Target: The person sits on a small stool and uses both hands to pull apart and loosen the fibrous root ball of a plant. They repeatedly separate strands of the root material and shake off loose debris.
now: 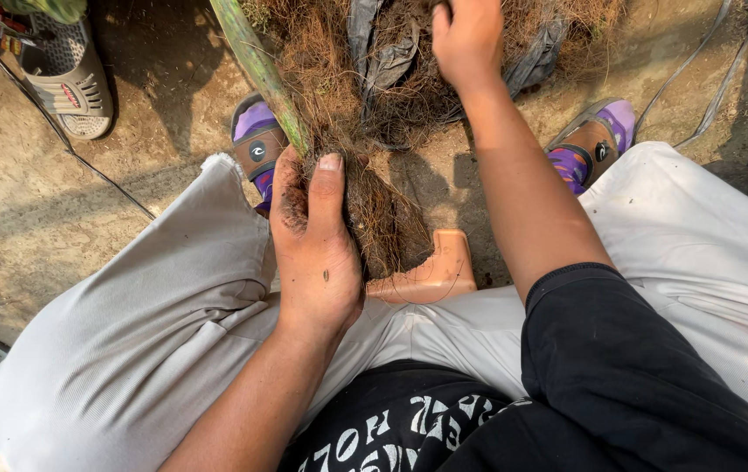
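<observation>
My left hand (314, 240) is closed around a clump of brown fibrous roots (382, 218) at the base of a green plant stem (256, 61) that slants up to the top left. My right hand (467, 35) reaches forward at the top of the view and grips into a heap of brown fibre and dry roots (330, 70) mixed with dark plastic sheeting (382, 52). I sit with both knees apart in light trousers, purple sandals on my feet.
A tan low stool corner (439, 271) shows between my legs. Bare packed soil (59, 210) lies around. Another person's grey sandal (68, 83) rests at the top left. Thin cords (94, 170) run across the ground on both sides.
</observation>
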